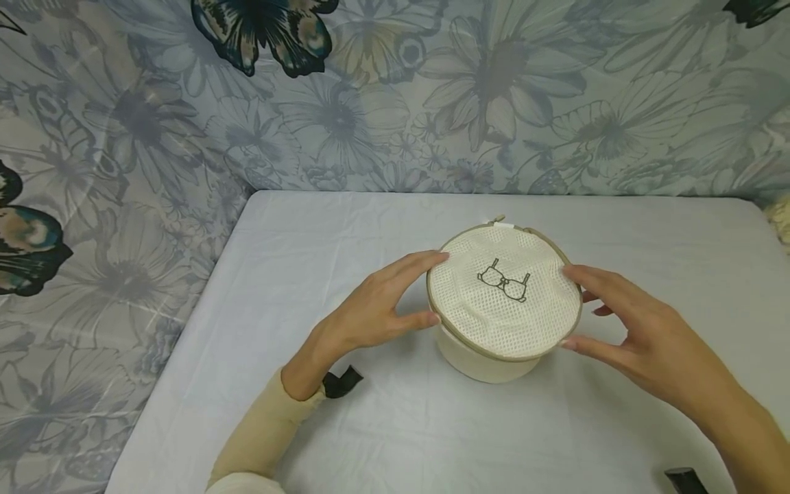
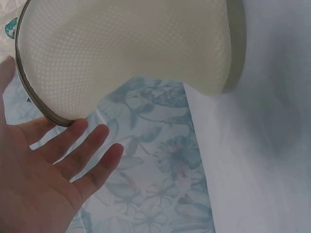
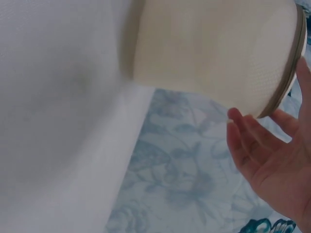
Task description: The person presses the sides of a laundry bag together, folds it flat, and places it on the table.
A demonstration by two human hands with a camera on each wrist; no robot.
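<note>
A round cream mesh laundry bag point(image 1: 463, 302) stands on the white-covered table, its top facing up and tilted a little toward the camera. A dark outline of a bra is printed on the top, and a tan zipper runs round the rim. On the left side my left hand point(image 1: 385, 302) touches the rim with spread fingers and thumb, the fingertips close to the zipper in the left wrist view. My right hand point(image 1: 636, 329) touches the opposite side, index finger over the edge, thumb at the near rim and the other fingertips point(image 3: 234, 114) by the mesh wall.
The white table cover point(image 1: 345, 233) extends all round the bag. Behind it hangs a grey floral curtain point(image 1: 382, 137) with dark butterflies. Black straps point(image 1: 342, 382) show at both wrists. Something pale and fluffy point(image 1: 780, 223) shows at the far right edge.
</note>
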